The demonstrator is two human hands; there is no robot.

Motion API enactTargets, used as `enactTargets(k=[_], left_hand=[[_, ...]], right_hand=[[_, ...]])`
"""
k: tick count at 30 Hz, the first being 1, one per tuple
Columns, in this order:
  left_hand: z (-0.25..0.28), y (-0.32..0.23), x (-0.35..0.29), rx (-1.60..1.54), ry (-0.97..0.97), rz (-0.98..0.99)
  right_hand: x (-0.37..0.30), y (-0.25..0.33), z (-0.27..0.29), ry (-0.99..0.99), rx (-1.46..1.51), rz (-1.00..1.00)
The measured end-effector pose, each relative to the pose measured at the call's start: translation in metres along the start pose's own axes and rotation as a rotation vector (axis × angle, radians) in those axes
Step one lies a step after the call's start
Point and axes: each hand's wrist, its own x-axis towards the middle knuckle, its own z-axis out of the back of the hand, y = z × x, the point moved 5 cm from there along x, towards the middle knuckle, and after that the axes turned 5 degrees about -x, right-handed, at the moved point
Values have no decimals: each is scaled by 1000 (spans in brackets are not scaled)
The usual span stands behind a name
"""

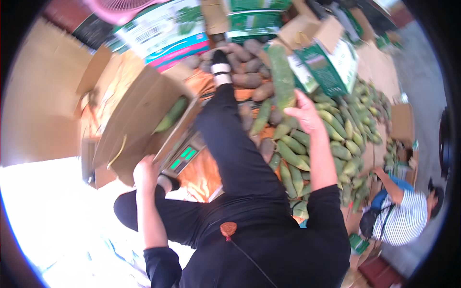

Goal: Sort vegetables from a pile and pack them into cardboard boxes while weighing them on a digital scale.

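My right hand [305,114] is closed round the lower end of a big green radish [281,72], which it holds upright above the pile. At the near edge of an open cardboard box [129,113], my left hand [145,174] has its fingers curled onto the cardboard; the fingertips are partly hidden. Inside that box lies another green radish [173,115]. Beside the box, close to my left hand, a scale's display [184,157] glows green. A large heap of green radishes [338,129] spreads below and right of my right hand.
Reddish-brown roots [247,79] lie beyond my outstretched leg. Green-and-white cartons [331,67] and a white-and-green printed carton [163,31] stand at the back. A pink fan [117,8] is at the far left. Another person in a striped shirt [401,218] is at the right.
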Motion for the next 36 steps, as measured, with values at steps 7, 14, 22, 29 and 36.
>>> enactTargets(k=[7, 14, 22, 29, 36], left_hand=[[2, 0, -4, -63, -33, -30], [5, 1, -5, -27, -27, -32], [-7, 8, 1, 105, 60, -56], [3, 8, -4, -65, 19, 0], [6, 1, -6, -149, -6, 16]], right_hand=[[48, 113, -135, 262, -436, 269], [74, 96, -287, 579, -1058, 621], [68, -21, -381, 663, -1337, 694], [47, 41, -341, 551, -703, 687], [70, 8, -94, -96, -522, 201]])
